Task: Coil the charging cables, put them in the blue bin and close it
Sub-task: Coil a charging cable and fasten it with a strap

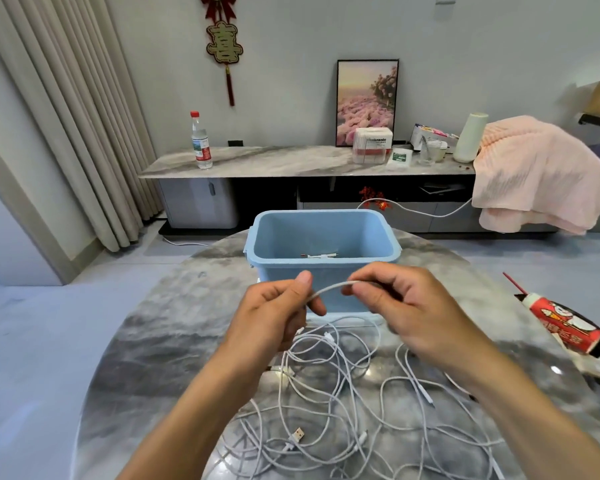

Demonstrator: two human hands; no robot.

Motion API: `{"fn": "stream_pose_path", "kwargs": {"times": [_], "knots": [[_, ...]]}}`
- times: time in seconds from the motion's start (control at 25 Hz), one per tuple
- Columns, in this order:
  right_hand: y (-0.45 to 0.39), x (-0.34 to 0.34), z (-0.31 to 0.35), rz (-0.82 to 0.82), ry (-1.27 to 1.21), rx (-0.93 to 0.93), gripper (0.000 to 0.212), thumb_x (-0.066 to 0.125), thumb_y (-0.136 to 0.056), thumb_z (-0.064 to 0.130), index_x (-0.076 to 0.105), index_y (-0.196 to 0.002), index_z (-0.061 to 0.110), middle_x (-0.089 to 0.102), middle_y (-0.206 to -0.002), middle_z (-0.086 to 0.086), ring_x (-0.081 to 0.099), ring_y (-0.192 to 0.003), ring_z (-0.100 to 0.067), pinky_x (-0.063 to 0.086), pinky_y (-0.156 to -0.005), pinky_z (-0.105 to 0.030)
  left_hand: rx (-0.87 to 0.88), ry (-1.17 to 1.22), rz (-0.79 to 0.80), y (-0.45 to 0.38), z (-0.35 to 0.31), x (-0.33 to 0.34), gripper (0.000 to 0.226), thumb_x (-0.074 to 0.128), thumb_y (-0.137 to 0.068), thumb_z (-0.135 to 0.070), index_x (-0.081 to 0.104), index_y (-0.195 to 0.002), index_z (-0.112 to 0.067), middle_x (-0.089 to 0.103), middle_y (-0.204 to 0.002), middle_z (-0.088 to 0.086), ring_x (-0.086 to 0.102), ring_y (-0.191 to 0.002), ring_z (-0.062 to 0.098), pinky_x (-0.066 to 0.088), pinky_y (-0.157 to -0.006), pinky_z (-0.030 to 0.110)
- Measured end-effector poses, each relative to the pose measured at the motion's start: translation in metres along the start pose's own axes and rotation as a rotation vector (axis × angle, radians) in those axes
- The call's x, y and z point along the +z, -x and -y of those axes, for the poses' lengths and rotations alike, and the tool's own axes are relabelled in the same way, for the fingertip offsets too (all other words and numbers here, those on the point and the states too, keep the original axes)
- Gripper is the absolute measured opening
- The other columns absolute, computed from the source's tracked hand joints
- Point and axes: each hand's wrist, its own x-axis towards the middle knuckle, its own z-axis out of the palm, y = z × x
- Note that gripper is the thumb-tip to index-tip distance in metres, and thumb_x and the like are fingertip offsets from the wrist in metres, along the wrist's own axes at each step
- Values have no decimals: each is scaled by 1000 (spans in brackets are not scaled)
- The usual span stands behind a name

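Coiling step, begun: left hand (274,313) and right hand (395,303) fingers pinch one white charging cable (329,289) before the open blue bin (326,237) (tangle at surface's near edge); next, wind loops.

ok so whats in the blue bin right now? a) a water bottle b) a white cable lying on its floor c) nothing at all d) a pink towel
b: a white cable lies on the floor of the open blue bin, while both hands hold another cable in front of it.
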Motion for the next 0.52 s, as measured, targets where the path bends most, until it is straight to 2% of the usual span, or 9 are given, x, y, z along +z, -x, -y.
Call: {"fn": "stream_pose_path", "kwargs": {"times": [0.04,0.12,0.16,0.28,0.36,0.44,0.52], "knots": [[0,-7,1,-54,9,-45,9,64,-93,12,73,-91,13,69,-73,9,58,-65,0,44,-61,-14,-68,40,64,0,-2,0,41,57,-87,-44,66,-64,-12,28,-48,0,17,-42,10,12,-42,21],[-1,-19,3,-161,29,-114,7,69,-87,21,76,-88,21,73,-82,2,64,-73,-18,49,-68,-29,-152,101,255,2,-4,5,40,57,-91,-39,63,-63,-12,27,-47,-1,15,-42,9,10,-42,20],[-2,-21,2,-211,8,-118,7,70,-85,24,76,-88,22,74,-82,2,64,-73,-19,50,-69,-31,-173,143,332,3,-5,7,40,52,-92,-37,61,-62,-12,25,-46,-3,14,-42,8,10,-42,19],[-4,-10,-7,-233,-2,-103,10,67,-83,27,75,-88,23,72,-76,12,58,-64,0,44,-62,-15,-176,413,440,9,-12,8,30,45,-93,-25,57,-68,-13,25,-49,-6,16,-42,5,15,-38,16],[-1,7,-17,-159,75,-63,15,61,-91,34,74,-89,26,66,-68,12,53,-59,0,40,-57,-17,-136,610,369,10,-17,7,25,44,-93,-18,56,-72,-13,31,-53,-6,20,-44,4,16,-40,17],[4,32,-23,-66,219,-50,24,50,-99,40,66,-90,25,58,-62,8,50,-56,-6,42,-55,-30,-78,773,176,7,-15,5,25,43,-95,-20,56,-74,-13,38,-59,-3,28,-47,6,23,-44,18],[11,51,-18,-3,308,-46,21,40,-101,40,52,-89,27,54,-64,7,51,-61,-12,45,-62,-41,-24,842,-12,3,-12,5,25,46,-93,-26,60,-76,-13,50,-67,0,44,-55,8,37,-54,18]]}}
